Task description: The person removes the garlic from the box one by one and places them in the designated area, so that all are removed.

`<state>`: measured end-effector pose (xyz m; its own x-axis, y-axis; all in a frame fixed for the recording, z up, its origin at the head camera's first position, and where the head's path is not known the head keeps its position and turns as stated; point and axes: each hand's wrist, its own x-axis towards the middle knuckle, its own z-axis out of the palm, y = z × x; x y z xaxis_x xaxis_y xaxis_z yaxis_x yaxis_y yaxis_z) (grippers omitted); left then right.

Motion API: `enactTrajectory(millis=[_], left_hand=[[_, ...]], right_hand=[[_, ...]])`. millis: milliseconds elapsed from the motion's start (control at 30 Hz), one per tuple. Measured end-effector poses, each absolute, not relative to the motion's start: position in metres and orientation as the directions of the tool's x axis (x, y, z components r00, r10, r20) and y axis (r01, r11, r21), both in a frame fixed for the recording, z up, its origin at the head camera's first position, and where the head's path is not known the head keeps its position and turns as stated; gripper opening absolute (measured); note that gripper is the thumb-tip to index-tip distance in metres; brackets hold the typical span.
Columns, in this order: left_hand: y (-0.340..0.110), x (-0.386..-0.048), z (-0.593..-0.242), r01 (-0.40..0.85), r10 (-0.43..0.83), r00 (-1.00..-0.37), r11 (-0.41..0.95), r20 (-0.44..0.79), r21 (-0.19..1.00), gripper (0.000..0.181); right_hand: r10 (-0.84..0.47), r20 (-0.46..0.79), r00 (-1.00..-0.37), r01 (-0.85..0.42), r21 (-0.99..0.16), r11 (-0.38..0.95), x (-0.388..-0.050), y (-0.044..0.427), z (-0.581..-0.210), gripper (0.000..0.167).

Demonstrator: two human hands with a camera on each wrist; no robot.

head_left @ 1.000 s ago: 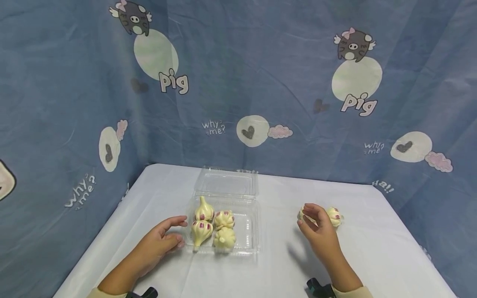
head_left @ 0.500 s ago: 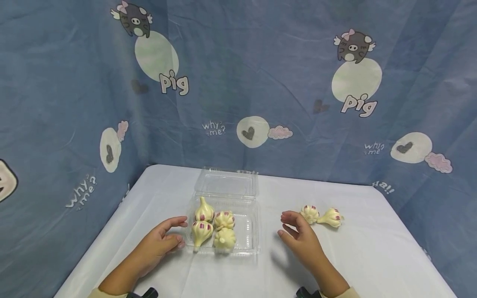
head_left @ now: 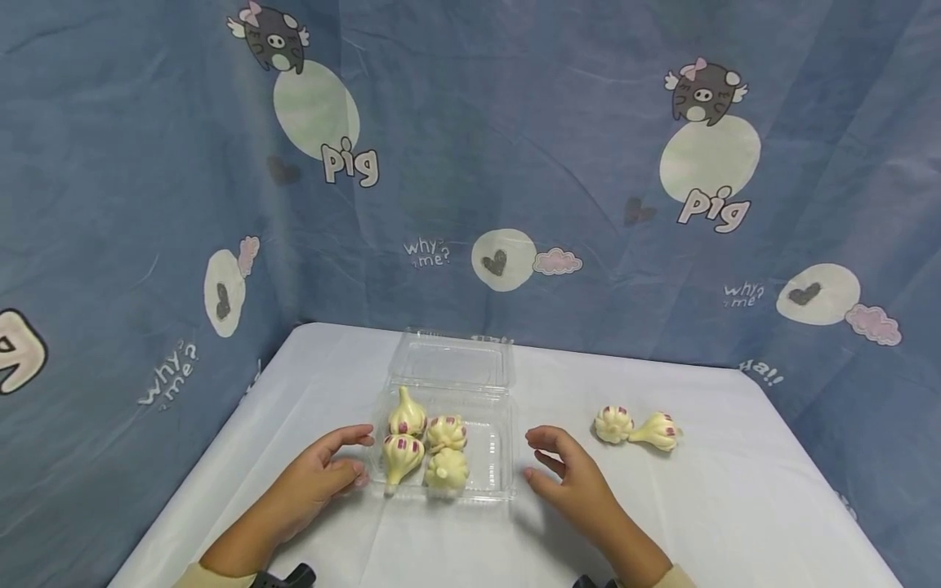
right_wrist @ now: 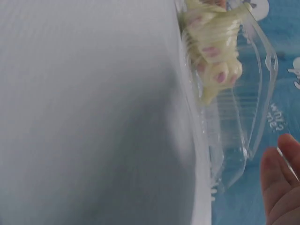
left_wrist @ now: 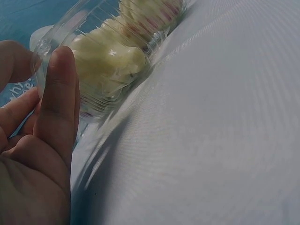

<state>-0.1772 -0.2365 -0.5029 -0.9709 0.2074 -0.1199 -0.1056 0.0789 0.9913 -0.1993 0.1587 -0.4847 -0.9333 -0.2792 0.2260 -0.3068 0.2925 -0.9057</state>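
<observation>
A clear plastic clamshell box lies on the table with its lid folded back. In its left and middle part sit several garlic bulbs, among them one with a long stem and a paler one. My left hand rests its fingertips at the box's left edge, thumb apart from the forefinger. The left wrist view shows a bulb through the box wall, beside the thumb. My right hand hovers near the box's right side, fingers loosely bent, holding nothing. In the right wrist view its fingertips are apart from the box.
Two more garlic bulbs, a round one and a stemmed one, lie touching on the right of the white-covered table. A blue patterned cloth hangs behind and along the sides.
My right hand has moved left, away from the two loose garlic bulbs, towards the box's right side. The left hand has stayed at the box's left edge. The bulbs lie as before.
</observation>
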Motion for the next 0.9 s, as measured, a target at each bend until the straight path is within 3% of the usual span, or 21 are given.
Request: enactTrajectory(millis=[467, 900], left_hand=[[-0.235, -0.175, -0.502, -0.120, 0.186, -0.973, 0.086, -0.134, 0.989, 0.064], [-0.235, -0.177, -0.501, -0.107, 0.205, -0.971, 0.074, -0.120, 0.992, 0.066]], right_hand=[[-0.392, 0.326, -0.860, -0.455, -0.837, 0.302, -0.199, 0.133, -0.475, 0.048], [-0.464, 0.251, -0.849, -0.456, -0.792, 0.405, -0.203, 0.108, -0.460, 0.048]])
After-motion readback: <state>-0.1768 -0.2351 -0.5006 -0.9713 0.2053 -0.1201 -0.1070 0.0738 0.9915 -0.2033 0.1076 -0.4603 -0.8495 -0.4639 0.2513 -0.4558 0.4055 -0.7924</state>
